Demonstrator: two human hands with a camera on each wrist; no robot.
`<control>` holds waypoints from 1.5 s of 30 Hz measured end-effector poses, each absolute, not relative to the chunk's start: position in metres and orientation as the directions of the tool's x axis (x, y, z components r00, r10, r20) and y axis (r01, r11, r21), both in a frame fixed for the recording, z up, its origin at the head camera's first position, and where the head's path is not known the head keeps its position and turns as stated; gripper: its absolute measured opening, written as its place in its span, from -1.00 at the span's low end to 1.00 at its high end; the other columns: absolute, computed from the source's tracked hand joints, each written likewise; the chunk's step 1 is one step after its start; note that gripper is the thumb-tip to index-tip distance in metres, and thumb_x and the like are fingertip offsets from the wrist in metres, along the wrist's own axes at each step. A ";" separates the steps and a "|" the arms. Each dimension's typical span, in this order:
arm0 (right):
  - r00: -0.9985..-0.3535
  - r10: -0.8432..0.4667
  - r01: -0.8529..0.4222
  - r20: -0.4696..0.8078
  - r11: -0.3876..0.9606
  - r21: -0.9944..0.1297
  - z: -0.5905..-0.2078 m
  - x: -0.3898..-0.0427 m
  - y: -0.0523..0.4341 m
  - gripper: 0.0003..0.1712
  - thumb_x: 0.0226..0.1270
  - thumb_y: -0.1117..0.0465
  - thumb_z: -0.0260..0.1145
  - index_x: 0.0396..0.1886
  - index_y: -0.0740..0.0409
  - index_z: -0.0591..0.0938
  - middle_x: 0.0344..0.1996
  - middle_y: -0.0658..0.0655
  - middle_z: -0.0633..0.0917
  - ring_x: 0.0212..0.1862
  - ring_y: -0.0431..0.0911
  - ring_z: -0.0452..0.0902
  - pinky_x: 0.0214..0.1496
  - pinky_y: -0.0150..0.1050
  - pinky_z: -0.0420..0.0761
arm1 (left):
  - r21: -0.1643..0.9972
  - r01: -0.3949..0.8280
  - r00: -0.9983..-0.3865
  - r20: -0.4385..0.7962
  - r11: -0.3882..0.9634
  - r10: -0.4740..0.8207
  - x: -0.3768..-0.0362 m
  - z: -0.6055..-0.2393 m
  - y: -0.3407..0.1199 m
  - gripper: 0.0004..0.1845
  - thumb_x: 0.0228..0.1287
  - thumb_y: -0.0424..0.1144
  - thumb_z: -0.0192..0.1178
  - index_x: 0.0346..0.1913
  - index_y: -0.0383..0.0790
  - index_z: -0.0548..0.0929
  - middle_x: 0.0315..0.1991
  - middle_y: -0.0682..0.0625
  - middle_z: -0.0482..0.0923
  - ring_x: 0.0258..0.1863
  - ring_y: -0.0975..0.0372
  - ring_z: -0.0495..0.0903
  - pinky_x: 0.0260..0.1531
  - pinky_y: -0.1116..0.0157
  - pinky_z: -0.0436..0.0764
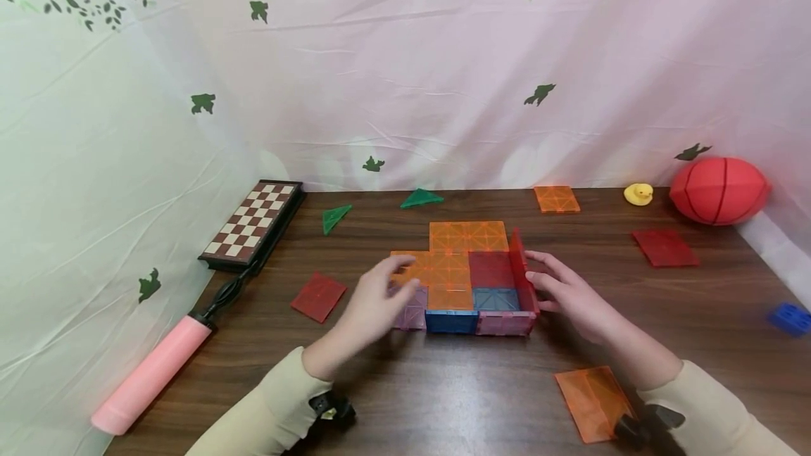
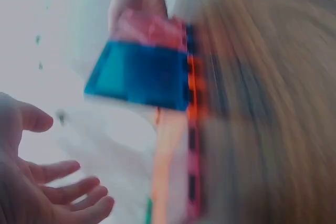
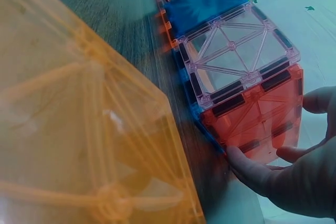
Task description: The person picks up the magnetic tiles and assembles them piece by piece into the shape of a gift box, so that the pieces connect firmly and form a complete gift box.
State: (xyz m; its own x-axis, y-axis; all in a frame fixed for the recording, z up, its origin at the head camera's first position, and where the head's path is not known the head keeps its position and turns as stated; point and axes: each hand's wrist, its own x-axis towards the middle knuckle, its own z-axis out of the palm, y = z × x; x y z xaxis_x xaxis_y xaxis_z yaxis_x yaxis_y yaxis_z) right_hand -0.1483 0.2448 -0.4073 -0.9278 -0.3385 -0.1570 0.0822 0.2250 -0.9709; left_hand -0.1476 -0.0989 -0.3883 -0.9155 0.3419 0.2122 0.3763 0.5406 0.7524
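Translucent magnetic tiles lie joined flat on the dark table, including orange tiles [image 1: 465, 236], a dark red tile [image 1: 491, 269] and a purple tile [image 1: 412, 309]. Along the front edge stand a blue tile [image 1: 451, 321] and a clear pinkish tile [image 1: 505, 324]; red tiles [image 1: 524, 280] stand upright along the right side. My right hand [image 1: 579, 305] touches the outer face of these red tiles, its fingertips [image 3: 244, 163] near their edges. Over the left part of the flat tiles, my left hand [image 1: 370, 301] hovers with relaxed, spread fingers, holding nothing.
Loose tiles lie around: a red tile [image 1: 319, 297] at left, green triangles [image 1: 421, 198] behind, an orange tile [image 1: 594, 403] under the right forearm. A chessboard [image 1: 253, 222] and pink pump [image 1: 152, 374] sit left; a duck [image 1: 638, 193], red ball [image 1: 720, 191] and blue block [image 1: 790, 319] sit right.
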 end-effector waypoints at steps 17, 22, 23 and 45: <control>-0.920 -0.349 0.124 -0.179 0.175 -0.977 -0.407 -0.148 0.245 -0.23 0.64 0.02 0.04 0.62 0.22 0.00 0.46 0.45 0.20 0.36 0.28 0.29 0.12 -0.20 0.62 | 0.967 -0.247 -0.928 -0.253 0.057 0.273 -0.161 -0.408 -0.133 -0.42 0.54 -0.07 -0.04 0.41 -0.42 0.32 0.42 -0.33 0.26 0.36 -0.15 0.27 0.34 -0.15 0.30; -0.921 -0.346 0.120 -0.177 0.180 -0.976 -0.407 -0.149 0.246 -0.24 0.64 0.01 0.03 0.62 0.23 0.00 0.46 0.45 0.21 0.34 0.27 0.31 0.11 -0.20 0.61 | 0.965 -0.261 -0.929 -0.249 -0.009 0.273 -0.160 -0.403 -0.135 -0.40 0.49 -0.05 0.00 0.39 -0.40 0.32 0.38 -0.34 0.28 0.31 -0.15 0.33 0.27 -0.13 0.38; -0.921 -0.346 0.121 -0.178 0.179 -0.976 -0.407 -0.150 0.246 -0.24 0.64 0.01 0.03 0.62 0.23 0.00 0.46 0.45 0.20 0.34 0.26 0.31 0.11 -0.20 0.61 | 0.965 -0.261 -0.930 -0.246 -0.021 0.274 -0.160 -0.402 -0.135 -0.41 0.48 -0.07 0.01 0.40 -0.39 0.32 0.37 -0.35 0.30 0.30 -0.15 0.36 0.25 -0.10 0.41; -0.921 -0.347 0.124 -0.175 0.164 -0.979 -0.407 -0.149 0.245 -0.24 0.65 0.04 0.01 0.63 0.23 -0.02 0.49 0.45 0.15 0.35 0.28 0.27 0.11 -0.21 0.60 | 0.950 -0.312 -0.869 -0.273 -0.029 0.412 -0.151 -0.405 -0.108 -0.46 0.40 -0.44 0.19 0.37 -0.39 0.31 0.20 -0.30 0.43 -0.05 0.11 0.60 -0.01 0.10 0.66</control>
